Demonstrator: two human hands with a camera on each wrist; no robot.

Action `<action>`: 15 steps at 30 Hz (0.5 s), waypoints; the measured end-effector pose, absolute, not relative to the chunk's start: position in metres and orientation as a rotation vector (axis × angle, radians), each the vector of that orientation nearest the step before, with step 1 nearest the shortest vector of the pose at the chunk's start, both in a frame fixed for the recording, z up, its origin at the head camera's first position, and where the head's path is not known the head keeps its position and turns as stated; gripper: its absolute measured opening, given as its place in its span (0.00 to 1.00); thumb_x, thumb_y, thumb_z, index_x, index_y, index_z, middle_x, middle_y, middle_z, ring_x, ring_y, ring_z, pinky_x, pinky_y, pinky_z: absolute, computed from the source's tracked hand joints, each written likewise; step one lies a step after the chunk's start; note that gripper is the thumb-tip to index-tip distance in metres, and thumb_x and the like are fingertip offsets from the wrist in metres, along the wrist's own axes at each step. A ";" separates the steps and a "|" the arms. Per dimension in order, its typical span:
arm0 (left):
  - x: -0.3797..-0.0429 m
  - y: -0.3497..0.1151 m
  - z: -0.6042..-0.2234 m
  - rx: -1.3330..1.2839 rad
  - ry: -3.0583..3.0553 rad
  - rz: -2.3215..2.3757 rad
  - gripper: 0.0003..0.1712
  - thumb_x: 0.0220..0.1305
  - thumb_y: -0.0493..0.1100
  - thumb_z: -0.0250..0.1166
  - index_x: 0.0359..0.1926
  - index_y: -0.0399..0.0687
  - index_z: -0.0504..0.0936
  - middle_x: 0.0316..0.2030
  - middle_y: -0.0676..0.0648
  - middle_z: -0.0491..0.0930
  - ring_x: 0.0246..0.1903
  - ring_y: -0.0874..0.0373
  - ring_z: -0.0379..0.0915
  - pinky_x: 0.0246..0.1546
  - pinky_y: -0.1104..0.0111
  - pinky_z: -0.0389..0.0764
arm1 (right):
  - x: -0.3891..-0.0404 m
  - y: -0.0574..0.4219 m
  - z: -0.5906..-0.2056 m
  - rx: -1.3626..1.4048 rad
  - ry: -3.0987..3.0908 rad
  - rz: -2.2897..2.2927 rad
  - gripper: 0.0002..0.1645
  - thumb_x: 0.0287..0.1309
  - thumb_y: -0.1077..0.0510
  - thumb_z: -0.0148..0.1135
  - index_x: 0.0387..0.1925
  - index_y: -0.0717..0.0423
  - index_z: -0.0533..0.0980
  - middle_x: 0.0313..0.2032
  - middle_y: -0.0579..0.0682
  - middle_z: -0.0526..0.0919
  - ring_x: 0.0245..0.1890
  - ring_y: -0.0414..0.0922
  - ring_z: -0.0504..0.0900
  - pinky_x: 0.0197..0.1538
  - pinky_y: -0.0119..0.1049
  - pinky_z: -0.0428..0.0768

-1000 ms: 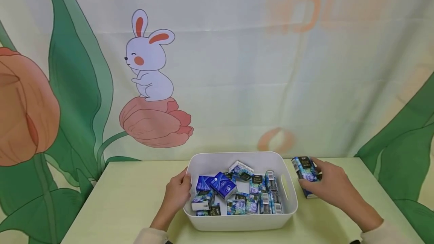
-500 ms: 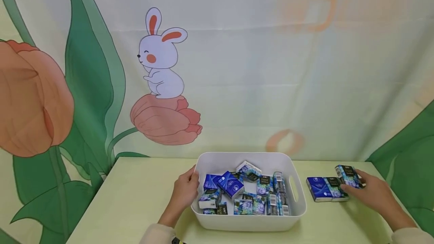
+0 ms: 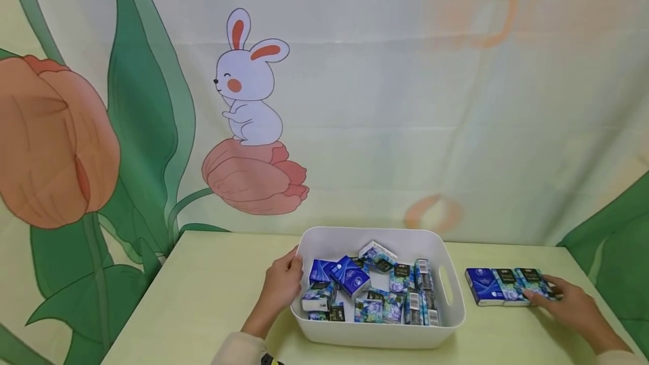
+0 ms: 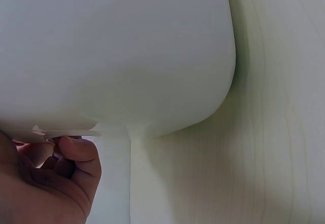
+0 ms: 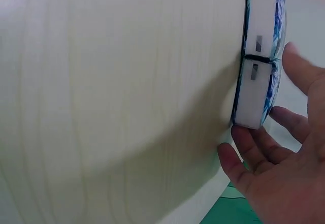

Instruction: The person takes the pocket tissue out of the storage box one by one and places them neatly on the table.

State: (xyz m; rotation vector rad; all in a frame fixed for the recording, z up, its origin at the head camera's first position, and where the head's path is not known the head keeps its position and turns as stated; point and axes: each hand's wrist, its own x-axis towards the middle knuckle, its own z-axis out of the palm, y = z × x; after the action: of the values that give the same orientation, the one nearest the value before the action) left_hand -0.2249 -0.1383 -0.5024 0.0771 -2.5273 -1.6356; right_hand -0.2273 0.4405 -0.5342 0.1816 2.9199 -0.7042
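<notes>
In the head view my left hand [image 3: 283,279] holds the left side of a white plastic basket [image 3: 377,335]. The left wrist view shows curled fingers [image 4: 84,155] at the basket's edge. Several pocket tissue packs, some plain blue [image 3: 350,276] and others floral, lie loosely in the basket. To its right, three packs form a row on the table: a blue pack [image 3: 483,286], a floral pack [image 3: 509,283] and the end floral pack [image 3: 533,279]. My right hand [image 3: 575,304] is on that end pack, thumb at its front, fingers at its right end.
Under everything is a pale yellow-green table [image 3: 203,292]. A printed cloth backdrop [image 3: 355,128] with a rabbit and tulips hangs along its back edge. The basket's right side has a handle slot [image 3: 446,285].
My right hand has carried the floral pack to the right and lowered it to the end of the row. The left hand keeps hold of the basket. The head view has shifted slightly.
</notes>
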 end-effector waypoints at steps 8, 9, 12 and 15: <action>-0.225 -0.137 -0.502 0.053 -2.517 -1.647 0.24 0.78 0.43 0.50 0.70 0.44 0.74 0.21 0.49 0.71 0.17 0.58 0.67 0.19 0.66 0.72 | -0.222 0.433 -0.527 0.153 3.022 -0.725 0.51 0.70 0.33 0.52 0.63 0.81 0.62 0.55 0.83 0.70 0.53 0.78 0.72 0.47 0.67 0.75; -0.225 -0.137 -0.502 0.052 -2.517 -1.648 0.24 0.78 0.43 0.50 0.70 0.44 0.74 0.22 0.49 0.71 0.17 0.58 0.67 0.19 0.66 0.72 | -0.221 0.431 -0.524 0.148 3.045 -0.741 0.50 0.71 0.34 0.52 0.63 0.81 0.63 0.56 0.82 0.70 0.53 0.78 0.72 0.47 0.67 0.75; -0.225 -0.138 -0.502 0.050 -2.520 -1.652 0.24 0.78 0.43 0.50 0.70 0.44 0.73 0.22 0.49 0.71 0.17 0.58 0.67 0.19 0.66 0.72 | -0.219 0.419 -0.512 0.132 3.103 -0.785 0.48 0.72 0.35 0.52 0.63 0.80 0.65 0.57 0.81 0.69 0.53 0.77 0.73 0.45 0.66 0.76; -0.225 -0.138 -0.501 0.050 -2.515 -1.650 0.24 0.78 0.43 0.50 0.70 0.43 0.73 0.22 0.49 0.71 0.16 0.58 0.67 0.19 0.66 0.73 | -0.219 0.402 -0.495 0.069 3.137 -0.812 0.47 0.72 0.35 0.52 0.64 0.77 0.66 0.59 0.79 0.70 0.54 0.76 0.72 0.45 0.66 0.77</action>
State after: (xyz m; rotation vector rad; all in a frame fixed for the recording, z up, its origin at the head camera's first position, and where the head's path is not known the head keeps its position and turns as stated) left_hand -0.2251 -0.1382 -0.5014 0.0505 -2.5151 -1.6502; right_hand -0.2193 0.4023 -0.4948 0.0688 3.1371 -0.8119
